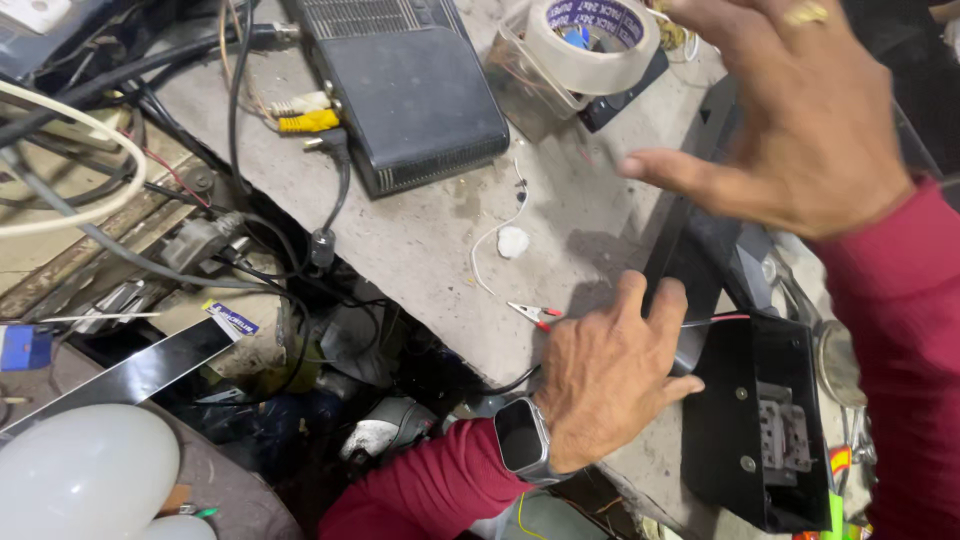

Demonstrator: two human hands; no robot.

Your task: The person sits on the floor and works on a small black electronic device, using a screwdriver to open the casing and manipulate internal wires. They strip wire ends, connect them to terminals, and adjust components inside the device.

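My left hand, with a smartwatch on its wrist, lies at the near edge of a concrete bench. Its fingers curl over the lower end of a long glossy black panel and the thumb points toward a black metal box. The box holds a pale grey part with slots. My right hand hovers above the panel's upper stretch with fingers spread, thumb out to the left and a ring on one finger. It holds nothing.
A black set-top box with yellow and white plugs sits at the back. A roll of tape lies on a clear case. A small red-handled clip, a thin white wire, tangled cables and a white bulb fill the left.
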